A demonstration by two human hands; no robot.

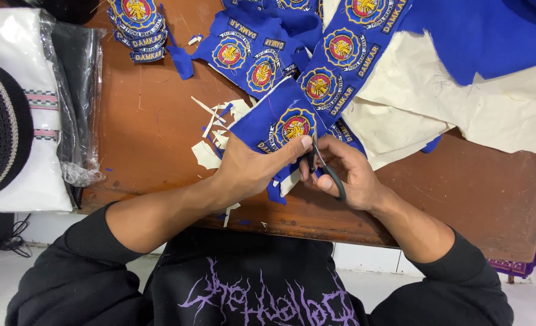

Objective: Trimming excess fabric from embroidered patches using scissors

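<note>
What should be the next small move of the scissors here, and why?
Probably one short snip along the rim of the round patch. The left hand pinches the blue fabric strip beside that patch, the right hand holds the scissors at its lower edge, and blue cloth is uncut there.

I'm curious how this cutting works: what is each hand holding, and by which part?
The right hand holds black scissors by the handle loops. The left hand grips the blue fabric strip of embroidered patches at its lower edge.

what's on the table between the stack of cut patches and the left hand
In the head view, bare brown table and a scatter of white and blue offcuts lie between the patch stack and the left hand.
</note>
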